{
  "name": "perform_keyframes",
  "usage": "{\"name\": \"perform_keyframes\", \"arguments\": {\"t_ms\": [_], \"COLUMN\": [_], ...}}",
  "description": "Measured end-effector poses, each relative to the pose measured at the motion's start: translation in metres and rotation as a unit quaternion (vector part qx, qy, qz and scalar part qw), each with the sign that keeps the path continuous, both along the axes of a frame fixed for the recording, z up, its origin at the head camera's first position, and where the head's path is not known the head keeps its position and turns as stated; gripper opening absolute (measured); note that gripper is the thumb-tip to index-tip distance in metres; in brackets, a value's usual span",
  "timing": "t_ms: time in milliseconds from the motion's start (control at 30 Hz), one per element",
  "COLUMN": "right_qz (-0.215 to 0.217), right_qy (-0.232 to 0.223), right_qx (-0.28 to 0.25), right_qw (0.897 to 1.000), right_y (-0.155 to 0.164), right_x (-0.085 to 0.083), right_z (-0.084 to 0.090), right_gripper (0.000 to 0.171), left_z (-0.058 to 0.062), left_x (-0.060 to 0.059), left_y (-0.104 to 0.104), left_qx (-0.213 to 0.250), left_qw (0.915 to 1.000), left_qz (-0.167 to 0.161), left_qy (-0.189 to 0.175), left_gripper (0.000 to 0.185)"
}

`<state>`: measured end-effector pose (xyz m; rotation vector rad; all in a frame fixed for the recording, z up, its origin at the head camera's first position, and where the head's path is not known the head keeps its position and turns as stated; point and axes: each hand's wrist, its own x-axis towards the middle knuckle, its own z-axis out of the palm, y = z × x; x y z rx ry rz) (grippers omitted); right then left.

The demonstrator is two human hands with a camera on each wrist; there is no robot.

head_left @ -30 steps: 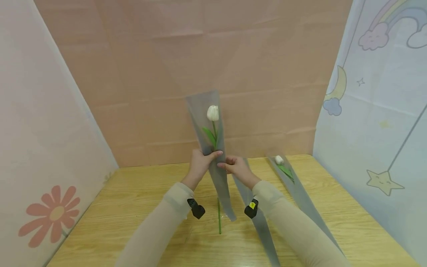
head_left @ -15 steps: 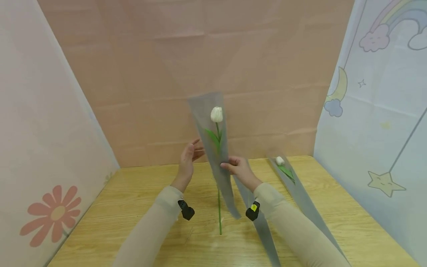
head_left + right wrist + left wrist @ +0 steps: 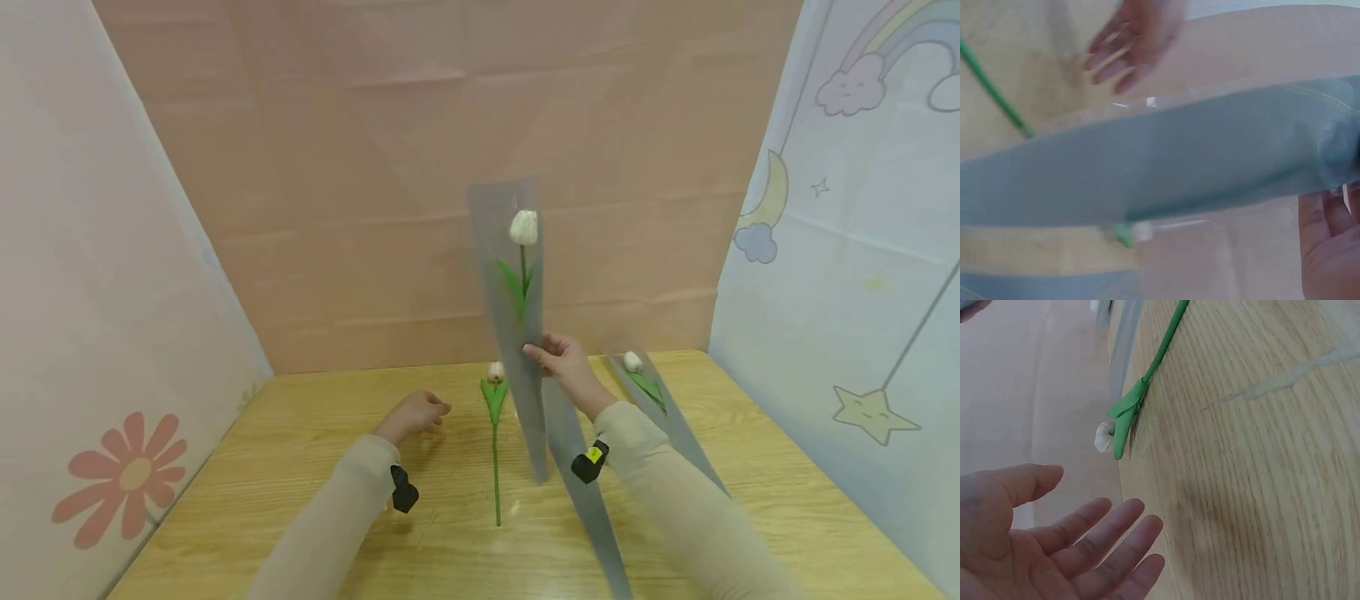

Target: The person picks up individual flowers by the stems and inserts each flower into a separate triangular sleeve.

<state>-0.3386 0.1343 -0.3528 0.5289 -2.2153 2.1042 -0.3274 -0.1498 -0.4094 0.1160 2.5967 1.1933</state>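
Note:
My right hand (image 3: 566, 367) pinches a long grey translucent flower sleeve (image 3: 517, 358) between thumb and fingers and holds it upright above the table. Inside its wider top shows a white tulip (image 3: 524, 227) with green leaves. A second white tulip (image 3: 495, 408), unwrapped, lies on the table, its stem toward me. Left of that tulip and apart from it, my left hand (image 3: 416, 414) hovers with nothing in it; the left wrist view shows its fingers (image 3: 1104, 550) loosely spread. In the right wrist view the held sleeve (image 3: 1166, 162) crosses in front and hides part of the loose tulip.
Another grey sleeve (image 3: 588, 500) lies to the right on the wooden table (image 3: 300, 492), its upper end partly covered. Farther right lies a sleeve (image 3: 682, 442) with a white tulip (image 3: 632, 362). Fabric walls (image 3: 360, 167) enclose the back and sides.
The left hand has let go of the wrapped tulip and dropped down and left. The right hand has carried the wrapped tulip to the right and slightly up, uncovering the loose tulip's bloom.

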Motion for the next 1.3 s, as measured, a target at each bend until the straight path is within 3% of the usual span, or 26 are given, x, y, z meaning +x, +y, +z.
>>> {"name": "perform_keyframes", "arguments": {"t_ms": [100,200,267,333,400,500,567,633,733,867,967,1067,1167,1300], "right_qz": [-0.002,0.023,0.039,0.046,0.052,0.072,0.088,0.101,0.101,0.118,0.120,0.075,0.016,-0.016], "right_qy": [-0.003,0.022,0.038,0.034,0.011,-0.056,-0.099,-0.142,-0.208,-0.257,-0.269,-0.276,-0.251,-0.221], "right_qx": [-0.043,-0.067,-0.053,-0.015,0.060,0.181,0.236,0.256,0.243,0.220,0.238,0.277,0.366,0.454], "right_qw": [0.999,0.997,0.997,0.998,0.997,0.979,0.963,0.951,0.942,0.934,0.925,0.917,0.896,0.863], "right_y": [0.019,0.045,0.065,0.087,0.111,0.146,0.164,0.178,0.190,0.201,0.204,0.200,0.194,0.185], "right_x": [0.001,-0.002,-0.005,-0.008,-0.011,-0.014,-0.016,-0.017,-0.018,-0.020,-0.018,-0.014,-0.009,-0.006], "right_z": [0.022,0.045,0.059,0.069,0.076,0.078,0.072,0.059,0.032,-0.006,-0.028,-0.042,-0.048,-0.053], "right_gripper": [0.011,0.022,0.027,0.026,0.021,0.046,0.063,0.068,0.071,0.070,0.060,0.037,0.020,0.026], "left_z": [0.000,0.001,0.000,0.000,-0.001,0.000,0.000,0.001,0.002,0.003,0.005,0.005,0.005,0.004], "left_x": [0.001,0.002,0.001,0.001,0.000,0.000,0.001,0.000,0.000,0.001,0.002,0.003,0.004,0.004], "left_y": [0.002,0.003,0.002,0.002,0.002,0.003,0.004,0.004,0.004,0.006,0.008,0.010,0.012,0.013], "left_qx": [-0.001,0.000,0.000,0.003,0.006,0.009,0.010,0.009,0.006,0.011,0.014,0.014,0.014,0.016], "left_qw": [1.0000,0.9999,0.9998,0.9997,0.9996,0.9996,0.9996,0.9996,0.9996,0.9995,0.9995,0.9996,0.9996,0.9997], "left_qz": [0.003,0.008,0.012,0.016,0.019,0.020,0.021,0.022,0.025,0.027,0.025,0.025,0.024,0.018], "left_qy": [0.005,0.012,0.017,0.019,0.019,0.017,0.014,0.013,0.013,0.012,0.010,0.008,0.008,0.008], "left_gripper": [0.040,0.038,0.038,0.037,0.037,0.037,0.038,0.039,0.041,0.041,0.041,0.040,0.039,0.037]}}
